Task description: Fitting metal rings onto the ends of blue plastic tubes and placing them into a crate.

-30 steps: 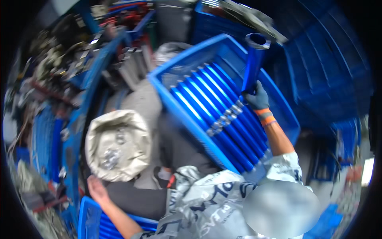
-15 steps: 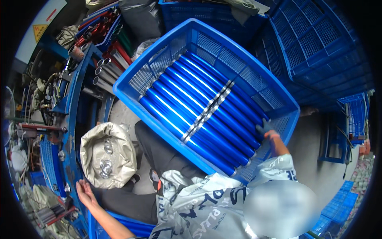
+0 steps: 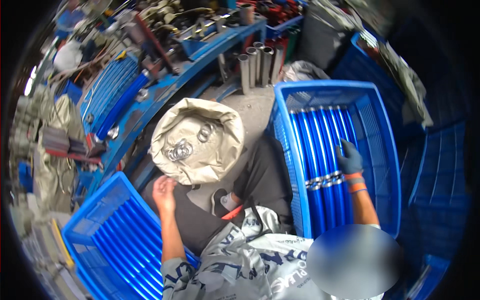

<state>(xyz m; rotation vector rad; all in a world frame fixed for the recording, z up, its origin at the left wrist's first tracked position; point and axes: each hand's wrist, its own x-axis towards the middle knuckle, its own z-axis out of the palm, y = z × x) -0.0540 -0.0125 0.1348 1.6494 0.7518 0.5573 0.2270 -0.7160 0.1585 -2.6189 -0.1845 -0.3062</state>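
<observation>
We are holding our gloved right hand (image 3: 351, 161) at the right edge of the blue tubes (image 3: 314, 137), inside the deep crate (image 3: 327, 84) on our right. Its thumb and fingers are standing somewhat apart, but the view is slightly blurred there, and we cannot tell whether they are closing around a tube. The tubes are lying side by side in two rows, their silver ends meeting near our wrist. We are keeping our bare left hand (image 3: 164, 194) just beside the beige sack (image 3: 226, 122), its fingers loosely curled. Inside the sack, shiny metal rings (image 3: 179, 151) are lying in two clusters. At our lower left, other tubes (image 3: 127, 245), also blue, are lying in a second crate (image 3: 92, 203). Beyond the sack, silver pipes (image 3: 244, 72) are standing upright near a blue workbench (image 3: 136, 125).
</observation>
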